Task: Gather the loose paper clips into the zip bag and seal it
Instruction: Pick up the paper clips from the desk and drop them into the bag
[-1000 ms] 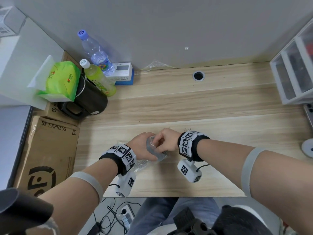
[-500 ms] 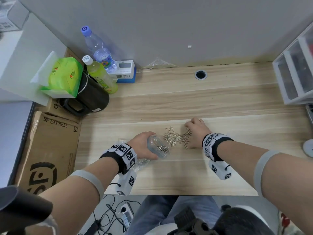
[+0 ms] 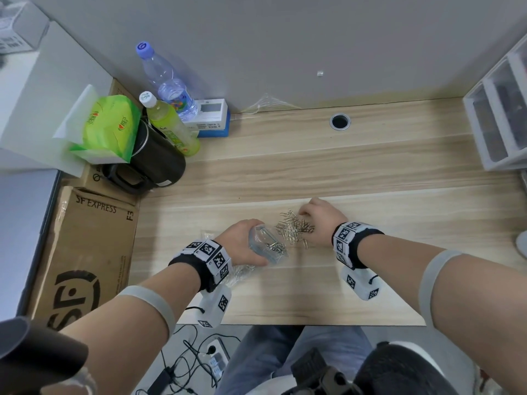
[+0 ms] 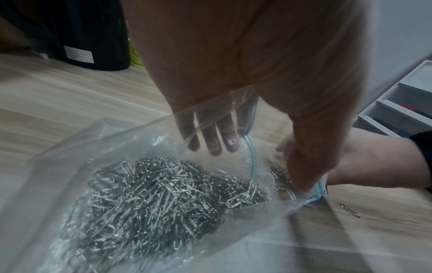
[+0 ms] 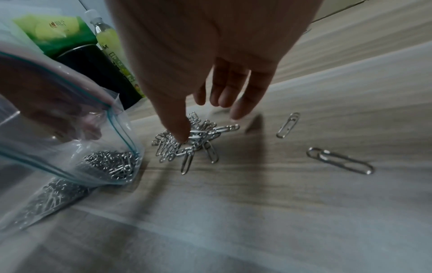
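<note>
Most paper clips already sit in the zip bag [image 4: 149,194]; left hand [image 3: 242,242] grips its mouth, holding it agape on the desk [image 3: 370,280]. Right hand [image 3: 320,220], fingers loose and spread, rests over the loose pile [image 5: 191,140] just beside the mouth. Best sweep sideways in; two stray clips [image 5: 339,160] need fetching.
</note>
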A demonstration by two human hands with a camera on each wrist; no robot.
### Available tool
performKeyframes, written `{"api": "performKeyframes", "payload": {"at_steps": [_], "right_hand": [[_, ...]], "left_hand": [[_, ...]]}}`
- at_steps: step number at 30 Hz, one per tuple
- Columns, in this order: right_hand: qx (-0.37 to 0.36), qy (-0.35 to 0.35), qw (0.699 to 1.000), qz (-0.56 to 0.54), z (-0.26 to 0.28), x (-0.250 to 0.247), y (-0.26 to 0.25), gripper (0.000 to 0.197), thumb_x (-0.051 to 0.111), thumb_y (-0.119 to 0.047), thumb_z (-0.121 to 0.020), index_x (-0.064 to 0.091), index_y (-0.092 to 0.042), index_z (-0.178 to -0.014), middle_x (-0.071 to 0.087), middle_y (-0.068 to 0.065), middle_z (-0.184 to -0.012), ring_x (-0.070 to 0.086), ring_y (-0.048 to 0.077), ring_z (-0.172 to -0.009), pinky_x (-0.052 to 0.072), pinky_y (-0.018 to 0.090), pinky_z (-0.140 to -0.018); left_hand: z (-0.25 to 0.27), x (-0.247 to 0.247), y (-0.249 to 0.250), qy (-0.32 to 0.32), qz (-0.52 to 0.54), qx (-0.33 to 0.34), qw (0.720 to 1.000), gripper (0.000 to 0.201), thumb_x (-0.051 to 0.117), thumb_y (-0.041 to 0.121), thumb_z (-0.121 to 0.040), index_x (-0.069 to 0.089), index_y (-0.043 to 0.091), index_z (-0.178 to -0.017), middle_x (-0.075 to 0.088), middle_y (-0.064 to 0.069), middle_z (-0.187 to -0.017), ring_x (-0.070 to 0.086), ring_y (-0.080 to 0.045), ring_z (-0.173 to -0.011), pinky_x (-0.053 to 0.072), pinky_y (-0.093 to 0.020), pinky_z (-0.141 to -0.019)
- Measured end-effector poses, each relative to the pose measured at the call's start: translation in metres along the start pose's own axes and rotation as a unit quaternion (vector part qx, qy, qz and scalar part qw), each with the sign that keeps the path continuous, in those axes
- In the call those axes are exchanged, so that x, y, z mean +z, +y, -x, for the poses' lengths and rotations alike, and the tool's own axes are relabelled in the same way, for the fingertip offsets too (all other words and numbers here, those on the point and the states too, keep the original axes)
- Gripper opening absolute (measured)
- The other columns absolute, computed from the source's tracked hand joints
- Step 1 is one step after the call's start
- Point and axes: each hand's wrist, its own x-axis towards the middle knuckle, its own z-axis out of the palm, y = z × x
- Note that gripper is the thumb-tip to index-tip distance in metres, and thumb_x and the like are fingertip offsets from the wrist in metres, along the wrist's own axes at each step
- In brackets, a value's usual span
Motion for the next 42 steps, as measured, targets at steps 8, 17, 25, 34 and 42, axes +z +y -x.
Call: {"api": "performKeyframes", "payload": {"at_steps": [8,17,25,34,42], "right_hand": [[-0.019,-0.036,0.997,0.061,0.001,0.007,-0.008,0.102,0.083,-0.047,-0.055,0.032,-0.033,-0.142,0.033,0.001,-0.128,0.039,0.022,-0.116,0.048,0.037,-0.094],[-0.056,-0.013,0.995,0.085,-0.009,0.022,-0.020,0.079,0.074,-0.057,-0.068,0.040,-0.035,-0.136,0.036,-0.002,-0.127,0.037,0.022,-0.113,0.046,0.037,-0.092],[-0.061,-0.013,0.996,0.058,-0.006,0.019,-0.022,0.041,0.069,-0.031,-0.084,0.057,-0.030,-0.124,0.042,-0.002,-0.122,0.040,0.022,-0.112,0.045,0.037,-0.090],[-0.065,-0.017,0.997,0.026,-0.004,0.015,-0.013,0.021,0.061,-0.012,-0.088,0.067,-0.012,-0.108,0.052,0.006,-0.114,0.044,0.026,-0.108,0.038,0.032,-0.091],[-0.022,-0.006,1.000,-0.017,-0.008,0.008,-0.012,0.018,0.061,-0.002,-0.079,0.074,-0.009,-0.090,0.060,0.007,-0.103,0.058,0.025,-0.097,0.045,0.030,-0.083]], "left_hand": [[0.004,0.001,0.002,0.003,0.009,0.001,1.000,0.094,0.088,0.036,-0.060,0.044,0.022,-0.142,0.051,0.006,-0.135,0.052,-0.013,-0.122,0.044,-0.030,-0.104],[0.006,0.005,-0.002,0.020,0.024,0.006,1.000,0.084,0.089,0.025,-0.064,0.048,0.017,-0.137,0.054,0.006,-0.115,0.056,-0.011,-0.108,0.039,-0.017,-0.088],[0.001,0.005,-0.002,0.016,0.022,0.008,1.000,0.085,0.088,0.030,-0.061,0.050,0.018,-0.135,0.058,0.005,-0.121,0.057,-0.011,-0.110,0.042,-0.019,-0.091],[-0.003,0.004,-0.003,0.003,-0.003,-0.001,1.000,0.094,0.084,0.043,-0.056,0.046,0.023,-0.139,0.055,0.007,-0.130,0.054,-0.010,-0.117,0.045,-0.030,-0.103],[-0.005,0.003,0.000,0.003,-0.004,0.004,1.000,0.087,0.086,0.034,-0.061,0.048,0.021,-0.138,0.055,0.007,-0.127,0.055,-0.011,-0.116,0.045,-0.028,-0.099]]}}
